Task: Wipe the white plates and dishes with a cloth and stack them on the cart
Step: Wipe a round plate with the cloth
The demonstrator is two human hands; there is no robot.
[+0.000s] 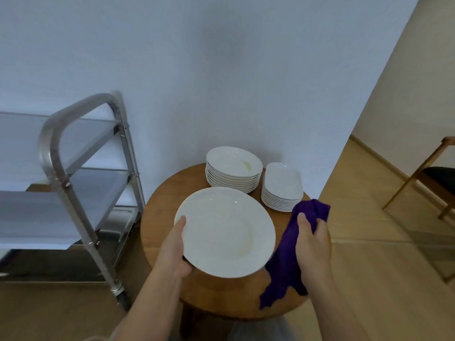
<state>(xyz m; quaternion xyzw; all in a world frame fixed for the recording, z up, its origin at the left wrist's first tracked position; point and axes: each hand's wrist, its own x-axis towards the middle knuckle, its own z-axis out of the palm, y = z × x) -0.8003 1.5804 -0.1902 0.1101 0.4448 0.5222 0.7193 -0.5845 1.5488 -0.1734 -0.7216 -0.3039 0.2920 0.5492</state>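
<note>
A person stands over a small round wooden desk [167,217] set in the corner of a pale-walled room, with both bare hands at work above it. The left hand [174,249] holds a large white plate [226,232] by its near-left edge, thumb lying along the rim and the fingers hidden beneath, so the grip is closed on the plate and lifts it, tilted slightly, over the desk top. The plate's well shows a faint yellowish smear. The right hand [312,244] has its fingers curled round a bunched purple cloth [285,264]; the grip is tight on the fabric, whose loose end hangs down past the wrist toward the desk's near edge. Cloth and plate are just beside each other, and whether they touch at the plate's right rim cannot be told.

Behind the raised plate, toward the wall, a stack of round white dishes [234,168] rests on the desk, the top one marked with a yellowish stain. Just to its right sits a lower stack of oblong white dishes [282,185], close to the top of the cloth.

To the left stands a stainless-steel cart [56,168] with a curved handle and tiered shelves. At the far right edge, part of a wooden chair [428,173] with a dark seat stands on the light wood floor.
</note>
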